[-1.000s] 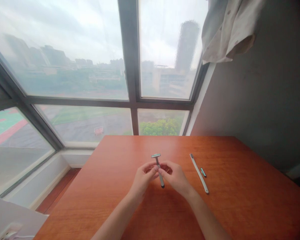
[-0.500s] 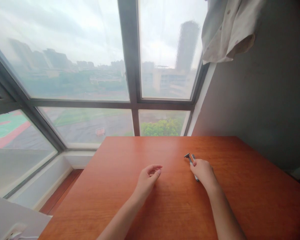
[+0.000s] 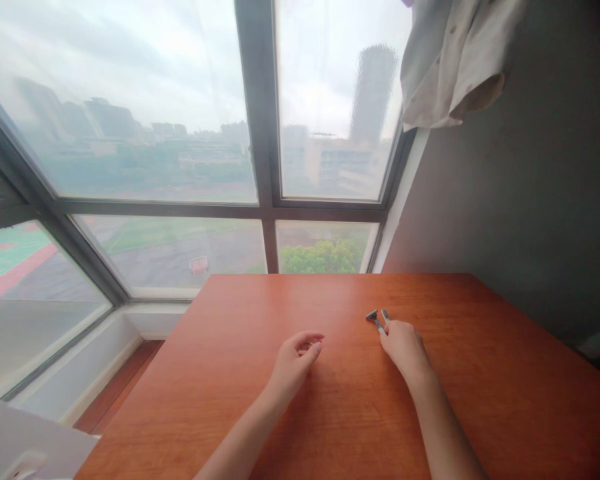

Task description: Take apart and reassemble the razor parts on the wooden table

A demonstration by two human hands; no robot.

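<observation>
On the right half of the brown wooden table (image 3: pixel 220 373), my right hand (image 3: pixel 401 345) is closed over a razor (image 3: pixel 379 325). The razor's dark head points away to the left, and most of its handle is hidden under my fingers. A short grey and white piece (image 3: pixel 385 315) sticks out beside it at my fingertips; I cannot make out what it is. My left hand (image 3: pixel 295 357) is over the middle of the table, fingers loosely curled and thumb apart, with nothing in it.
Large windows with grey frames (image 3: pixel 267 167) stand behind the table's far edge. A pale garment (image 3: pixel 455 73) hangs at the upper right before the grey wall (image 3: pixel 520 187). At the lower left is a white panel (image 3: pixel 45 433).
My right hand has turned slightly over the razor, so the handle's lower end, visible before, is now covered. My left hand keeps its pose.
</observation>
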